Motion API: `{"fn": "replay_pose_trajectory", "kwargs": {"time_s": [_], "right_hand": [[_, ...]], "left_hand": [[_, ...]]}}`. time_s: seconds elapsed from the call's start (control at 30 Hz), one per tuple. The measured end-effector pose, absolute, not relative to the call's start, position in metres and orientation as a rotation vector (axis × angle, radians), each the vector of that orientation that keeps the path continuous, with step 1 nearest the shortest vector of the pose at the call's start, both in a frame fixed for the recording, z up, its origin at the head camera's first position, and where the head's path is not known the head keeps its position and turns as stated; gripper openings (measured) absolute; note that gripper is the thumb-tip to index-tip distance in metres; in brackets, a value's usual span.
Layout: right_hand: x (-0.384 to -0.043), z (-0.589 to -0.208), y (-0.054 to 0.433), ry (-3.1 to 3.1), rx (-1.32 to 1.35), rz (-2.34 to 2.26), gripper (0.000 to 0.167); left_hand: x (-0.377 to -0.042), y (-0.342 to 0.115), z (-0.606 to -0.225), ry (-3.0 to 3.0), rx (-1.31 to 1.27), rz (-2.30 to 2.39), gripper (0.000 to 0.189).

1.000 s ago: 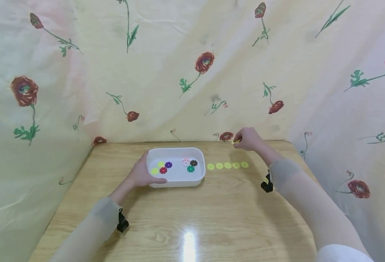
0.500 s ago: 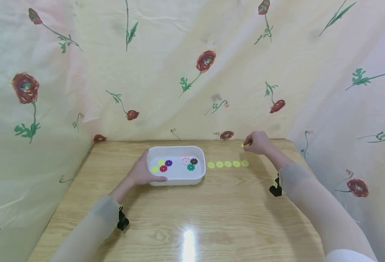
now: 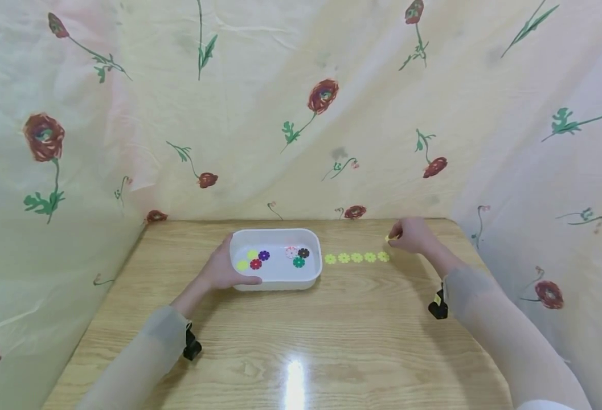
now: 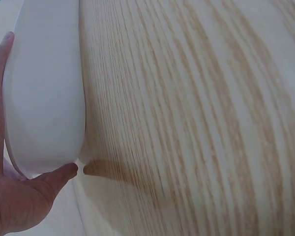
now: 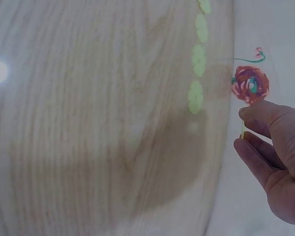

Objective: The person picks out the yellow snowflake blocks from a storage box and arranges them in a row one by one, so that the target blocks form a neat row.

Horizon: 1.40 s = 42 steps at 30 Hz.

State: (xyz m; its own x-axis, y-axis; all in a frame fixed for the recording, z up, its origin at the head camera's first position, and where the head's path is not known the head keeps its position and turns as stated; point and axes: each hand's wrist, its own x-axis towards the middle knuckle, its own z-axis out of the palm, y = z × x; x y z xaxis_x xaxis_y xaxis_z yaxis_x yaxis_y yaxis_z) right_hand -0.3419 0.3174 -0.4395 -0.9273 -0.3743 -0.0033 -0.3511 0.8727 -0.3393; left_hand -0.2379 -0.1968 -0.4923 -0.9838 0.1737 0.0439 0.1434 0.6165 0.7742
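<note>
My left hand [image 3: 220, 270] grips the left end of a white plastic box [image 3: 285, 285], its thumb along the front wall. In the left wrist view, the fingers spread around the end of the box. Inside lie several flower-shaped plastic discs: yellow, a purple one [image 3: 264, 255], a red one [image 3: 256, 264], pink, a dark brown one and a green one [image 3: 298, 262]. My right hand [image 3: 414, 235] pinches a yellow flower disc [image 5: 243, 129] edge-on between thumb and fingertips, above the table. It is just behind the right end of a row of yellow flower discs [image 3: 357, 258].
The row runs rightward from the box's right side on a wooden table [image 3: 301, 330]. A floral cloth [image 3: 259, 114] hangs behind the table's back edge and along both sides. A bright light reflection [image 3: 295, 381] shows near the front.
My right hand, still pinching the yellow flower disc, has moved right and come down nearer the right end of the row. The left hand and the box have stayed in place.
</note>
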Motion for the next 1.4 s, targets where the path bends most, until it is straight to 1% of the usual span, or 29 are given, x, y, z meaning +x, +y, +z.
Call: {"fn": "replay_pose_trajectory", "kwargs": {"time_s": [0.27, 0.43, 0.7, 0.87, 1.1, 1.4], "right_hand": [[-0.329, -0.451, 0.332, 2.952, -0.562, -0.54, 0.015], [-0.326, -0.459, 0.335, 2.954, -0.526, -0.58, 0.013], [-0.322, -0.472, 0.335, 2.958, -0.519, -0.576, 0.01], [-0.319, -0.475, 0.336, 2.949, -0.493, -0.589, 0.01], [-0.316, -0.482, 0.338, 2.948, -0.519, -0.585, 0.009], [-0.318, -0.48, 0.337, 2.987, -0.554, -0.538, 0.008]], "left_hand": [[-0.235, -0.196, -0.492, 2.78, 0.27, 1.345, 0.122], [-0.237, -0.196, -0.49, 2.778, 0.294, 1.371, 0.119], [-0.238, -0.196, -0.489, 2.768, 0.313, 1.375, 0.12], [-0.237, -0.196, -0.49, 2.773, 0.315, 1.367, 0.12], [-0.235, -0.196, -0.491, 2.752, 0.314, 1.382, 0.118], [-0.236, -0.196, -0.489, 2.762, 0.274, 1.35, 0.122]]}}
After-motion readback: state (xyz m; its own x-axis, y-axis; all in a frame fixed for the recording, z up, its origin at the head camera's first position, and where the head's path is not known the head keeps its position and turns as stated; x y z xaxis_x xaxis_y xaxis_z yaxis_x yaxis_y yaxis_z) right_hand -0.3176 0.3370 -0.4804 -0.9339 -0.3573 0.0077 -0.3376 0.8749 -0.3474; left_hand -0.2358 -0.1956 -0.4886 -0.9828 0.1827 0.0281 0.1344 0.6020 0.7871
